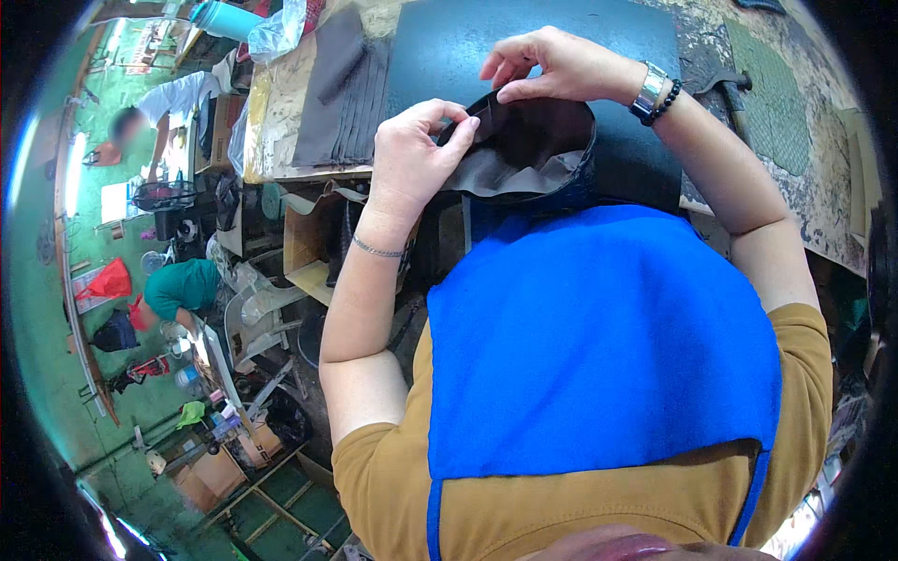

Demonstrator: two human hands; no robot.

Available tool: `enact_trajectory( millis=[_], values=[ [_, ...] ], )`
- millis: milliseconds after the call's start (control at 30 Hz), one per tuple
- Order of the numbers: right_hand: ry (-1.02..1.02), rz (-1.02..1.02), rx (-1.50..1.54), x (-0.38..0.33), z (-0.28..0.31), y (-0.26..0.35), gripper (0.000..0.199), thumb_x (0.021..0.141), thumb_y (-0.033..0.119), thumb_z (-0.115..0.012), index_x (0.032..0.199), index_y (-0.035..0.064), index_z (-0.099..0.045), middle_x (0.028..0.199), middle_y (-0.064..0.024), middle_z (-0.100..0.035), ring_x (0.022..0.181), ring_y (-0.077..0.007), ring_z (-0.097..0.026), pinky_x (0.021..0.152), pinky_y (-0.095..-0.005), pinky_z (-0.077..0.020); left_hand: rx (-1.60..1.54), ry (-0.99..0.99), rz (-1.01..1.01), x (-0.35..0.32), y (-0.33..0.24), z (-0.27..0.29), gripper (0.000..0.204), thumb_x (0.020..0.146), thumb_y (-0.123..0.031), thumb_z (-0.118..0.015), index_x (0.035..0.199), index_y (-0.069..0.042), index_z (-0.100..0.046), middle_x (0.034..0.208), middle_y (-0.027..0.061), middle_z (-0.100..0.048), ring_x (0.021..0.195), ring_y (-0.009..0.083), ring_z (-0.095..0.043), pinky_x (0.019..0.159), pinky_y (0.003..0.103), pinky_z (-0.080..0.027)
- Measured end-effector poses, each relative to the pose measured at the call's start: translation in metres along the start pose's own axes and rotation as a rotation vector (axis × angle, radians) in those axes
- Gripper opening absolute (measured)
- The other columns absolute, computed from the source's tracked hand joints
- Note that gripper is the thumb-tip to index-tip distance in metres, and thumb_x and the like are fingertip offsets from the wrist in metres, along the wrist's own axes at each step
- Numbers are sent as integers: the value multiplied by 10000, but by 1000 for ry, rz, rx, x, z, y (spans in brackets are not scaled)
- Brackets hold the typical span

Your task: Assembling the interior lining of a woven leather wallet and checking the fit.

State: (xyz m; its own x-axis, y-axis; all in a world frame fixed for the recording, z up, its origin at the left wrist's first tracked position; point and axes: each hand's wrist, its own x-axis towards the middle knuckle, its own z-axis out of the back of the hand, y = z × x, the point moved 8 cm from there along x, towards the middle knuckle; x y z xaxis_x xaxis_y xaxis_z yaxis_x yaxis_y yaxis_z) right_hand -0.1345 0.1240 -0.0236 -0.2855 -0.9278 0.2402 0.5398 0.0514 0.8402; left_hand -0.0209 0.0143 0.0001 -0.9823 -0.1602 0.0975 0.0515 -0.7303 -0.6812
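Note:
A black, open-topped bag with a dark grey lining rests at the near edge of the table, against my blue apron. Its mouth faces up, and loose lining bunches inside. With thumb and forefinger, my left hand pinches the rim on its left side. My right hand reaches over the far side, thumb and fingers closed on the rim close to the left hand. Whatever small part lies between the fingertips is hidden. Under the bag lies a dark blue-black mat.
Stacked dark fabric pieces lie left of the mat. A hammer and a green textured sheet are at right. A teal bottle stands at the far left corner. Two people work at left, near a cardboard box.

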Motion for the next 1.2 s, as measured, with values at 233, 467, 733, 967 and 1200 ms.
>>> enact_trajectory(
  millis=[233, 467, 733, 967, 1200],
  values=[
    [93, -126, 6, 4, -2, -14, 224, 892, 197, -689, 1007, 5, -701, 873, -72, -721, 797, -107, -653, 779, -265, -520, 2, -52, -32, 1, -1, 0, 128, 779, -111, -746, 799, -6, -677, 908, 70, -712, 656, 63, -565, 628, 236, -488],
    [70, -110, 16, 6, -3, -16, 216, 890, 190, -691, 995, 1, -701, 840, -66, -715, 750, -95, -640, 734, -259, -520, 21, -40, 2, 2, 3, -3, 136, 765, -108, -751, 783, -1, -669, 888, 60, -703, 623, 60, -534, 602, 229, -476],
    [37, -39, -104, 12, -3, -2, 157, 854, 151, -671, 894, 0, -681, 731, -81, -683, 672, -128, -629, 657, -282, -521, 67, -58, 55, 3, 5, -1, 193, 768, -101, -737, 811, -4, -576, 863, 89, -695, 680, 131, -633, 638, 266, -519],
    [76, -28, -136, 14, -6, 1, 135, 844, 139, -657, 876, 8, -672, 759, -82, -680, 694, -146, -636, 672, -300, -523, -98, 8, 170, 9, 11, -2, 449, 766, -63, -756, 1073, -42, -429, 879, 109, -680, 758, 111, -666, 683, 243, -533],
    [119, 148, -190, 24, -16, 19, 155, 851, 167, -678, 882, 18, -652, 783, -116, -685, 717, -231, -661, 689, -341, -518, -55, 13, 140, 20, 11, -3, 416, 754, -84, -720, 1063, -52, -444, 854, 107, -711, 761, 195, -708, 712, 319, -542]
  ],
)
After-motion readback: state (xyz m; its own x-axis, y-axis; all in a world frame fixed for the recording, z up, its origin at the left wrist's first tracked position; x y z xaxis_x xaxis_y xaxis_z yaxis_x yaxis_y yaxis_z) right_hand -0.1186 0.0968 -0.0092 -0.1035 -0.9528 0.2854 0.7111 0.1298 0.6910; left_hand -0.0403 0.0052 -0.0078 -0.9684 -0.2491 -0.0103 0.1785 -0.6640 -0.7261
